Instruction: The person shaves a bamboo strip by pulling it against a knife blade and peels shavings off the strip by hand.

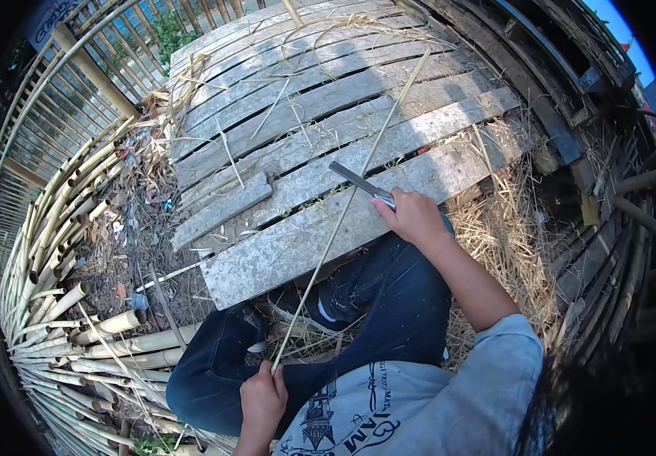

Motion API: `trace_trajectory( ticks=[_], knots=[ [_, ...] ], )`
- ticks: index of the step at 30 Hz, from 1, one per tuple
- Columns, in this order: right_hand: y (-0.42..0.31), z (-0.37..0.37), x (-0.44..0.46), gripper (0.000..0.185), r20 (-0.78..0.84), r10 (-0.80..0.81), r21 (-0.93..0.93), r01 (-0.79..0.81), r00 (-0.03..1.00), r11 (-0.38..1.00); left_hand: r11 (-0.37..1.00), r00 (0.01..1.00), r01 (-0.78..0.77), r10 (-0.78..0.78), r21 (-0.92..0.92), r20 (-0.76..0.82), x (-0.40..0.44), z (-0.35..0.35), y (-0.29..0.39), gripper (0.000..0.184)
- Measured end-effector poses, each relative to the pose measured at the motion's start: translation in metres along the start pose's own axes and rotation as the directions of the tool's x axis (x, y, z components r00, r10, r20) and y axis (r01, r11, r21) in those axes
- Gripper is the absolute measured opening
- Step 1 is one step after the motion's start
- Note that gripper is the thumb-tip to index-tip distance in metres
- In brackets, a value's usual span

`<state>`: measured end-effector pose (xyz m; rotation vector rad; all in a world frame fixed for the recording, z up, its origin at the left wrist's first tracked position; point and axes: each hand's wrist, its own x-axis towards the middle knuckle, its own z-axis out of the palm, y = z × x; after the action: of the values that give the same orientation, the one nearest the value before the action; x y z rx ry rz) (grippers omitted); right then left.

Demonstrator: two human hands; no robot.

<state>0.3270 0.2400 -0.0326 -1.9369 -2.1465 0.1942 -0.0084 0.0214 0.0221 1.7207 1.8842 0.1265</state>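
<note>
My left hand (263, 395), low in the view near my lap, is closed round the near end of a long thin bamboo strip (320, 266). The strip slants up and to the right across the wooden planks (267, 262). Over the right part of the planks, my right hand (411, 216) grips a knife, its handle hidden in the fingers. The dark flat blade (354, 178) points up and left and crosses the strip; whether they touch is unclear.
Cut bamboo poles (119, 323) are piled at the left, below a bamboo fence (88, 68). A short loose board (225, 211) lies on the planks' left side. Straw and shavings (506, 251) cover the ground at right. Thin strips lie scattered over the planks.
</note>
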Motion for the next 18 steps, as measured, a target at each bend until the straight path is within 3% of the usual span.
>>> trace_trajectory(
  ticks=[2, 4, 7, 9, 12, 14, 16, 18],
  knots=[
    [-0.012, -0.002, -0.004, 0.055, -0.008, 0.019, -0.012, -0.020, 1.000, 1.000, 1.000, 1.000, 0.019, -0.019, -0.009, 0.012, 0.000, 0.007, -0.008, 0.021],
    [-0.046, -0.007, -0.025, 0.056, 0.180, -0.172, 0.064, 0.163, 0.969, 0.985, 0.999, 0.999, 0.036, -0.036, 0.002, 0.040, 0.000, 0.008, -0.012, 0.021],
    [-0.043, 0.004, -0.020, 0.056, 0.177, -0.240, 0.059, 0.233, 0.955, 0.971, 0.997, 0.993, 0.078, -0.079, 0.015, 0.089, -0.006, 0.005, -0.015, 0.022],
    [-0.004, 0.014, 0.013, 0.055, 0.017, 0.059, 0.000, -0.059, 0.998, 0.998, 0.994, 0.990, 0.109, -0.110, 0.007, 0.092, -0.009, 0.005, -0.020, 0.023],
    [0.008, 0.016, 0.021, 0.055, 0.017, 0.091, 0.008, -0.091, 0.996, 0.996, 0.995, 0.995, 0.086, -0.083, -0.044, 0.062, -0.004, 0.008, -0.024, 0.025],
    [-0.019, 0.010, 0.001, 0.056, 0.030, 0.008, 0.030, -0.009, 1.000, 1.000, 0.994, 0.991, 0.106, -0.104, -0.023, 0.086, -0.002, 0.008, -0.024, 0.024],
    [-0.039, 0.007, -0.012, 0.056, 0.236, -0.191, 0.039, 0.187, 0.953, 0.982, 0.995, 0.991, 0.093, -0.090, -0.032, 0.095, -0.002, 0.012, -0.027, 0.024],
    [-0.018, 0.016, 0.002, 0.057, 0.201, -0.158, 0.001, 0.161, 0.967, 0.987, 0.996, 0.990, 0.093, -0.090, -0.016, 0.111, -0.006, 0.009, -0.027, 0.024]
  ],
)
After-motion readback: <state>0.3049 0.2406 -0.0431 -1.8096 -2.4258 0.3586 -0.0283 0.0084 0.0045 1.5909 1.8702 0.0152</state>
